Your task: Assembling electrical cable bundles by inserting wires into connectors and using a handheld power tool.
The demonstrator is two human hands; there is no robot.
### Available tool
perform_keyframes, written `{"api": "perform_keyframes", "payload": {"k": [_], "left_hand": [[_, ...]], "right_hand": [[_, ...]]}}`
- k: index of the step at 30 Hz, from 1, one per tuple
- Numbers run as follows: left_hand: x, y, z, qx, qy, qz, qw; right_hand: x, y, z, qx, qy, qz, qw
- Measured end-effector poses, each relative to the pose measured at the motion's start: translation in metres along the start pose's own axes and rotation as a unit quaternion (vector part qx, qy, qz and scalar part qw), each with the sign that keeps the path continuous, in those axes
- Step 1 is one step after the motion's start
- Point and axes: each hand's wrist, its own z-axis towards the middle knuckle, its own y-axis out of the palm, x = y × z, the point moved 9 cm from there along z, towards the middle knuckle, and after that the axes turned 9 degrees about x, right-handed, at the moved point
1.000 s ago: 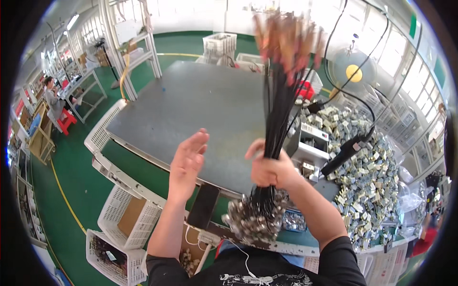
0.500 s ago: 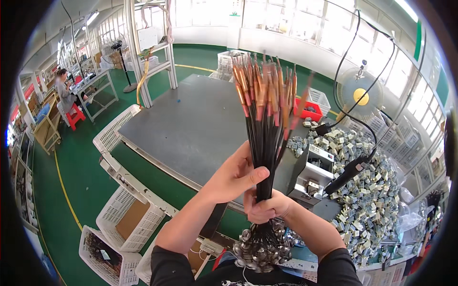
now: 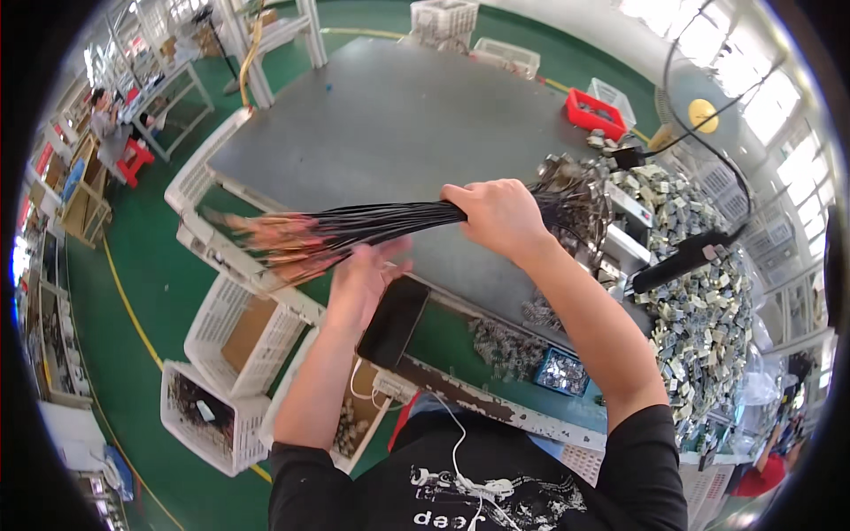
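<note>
A thick bundle of black cables (image 3: 390, 220) lies nearly level in the air over the grey tabletop (image 3: 425, 115). My right hand (image 3: 505, 215) is closed around it from above, near its right end. Round silvery metal pieces (image 3: 575, 199) cluster at that end, by the small metal bench device (image 3: 627, 221). At the left end the copper and pinkish-red tips (image 3: 288, 243) fan out past the table's edge, somewhat blurred. Just below the bundle, my left hand (image 3: 359, 285) has its fingers apart and holds nothing; whether it touches the cables I cannot tell.
Small pale metal parts (image 3: 704, 327) form a large heap on the right, beside a black handheld tool (image 3: 677, 264) on a cord. A black phone-like slab (image 3: 396, 323) lies at the near edge. White crates (image 3: 235, 332) stand lower left; a red bin (image 3: 595, 115) stands far right.
The bundle has swung from upright to nearly level, tips now to the left and metal pieces to the right. My left hand has let go; the right hand has moved up over it.
</note>
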Motion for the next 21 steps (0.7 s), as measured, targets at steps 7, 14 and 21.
{"api": "perform_keyframes", "payload": {"k": [7, 14, 21], "left_hand": [[0.001, -0.006, -0.088, -0.001, 0.043, 0.589, 0.807], [0.035, -0.055, -0.088, 0.144, 0.224, 0.752, 0.603], [0.023, -0.068, -0.074, 0.145, 0.191, 0.759, 0.606]], "right_hand": [[0.014, 0.099, -0.049, 0.084, -0.115, -0.063, 0.988], [0.005, 0.11, -0.055, 0.089, -0.14, -0.071, 0.984], [0.011, 0.104, -0.048, 0.108, -0.129, -0.067, 0.983]]}}
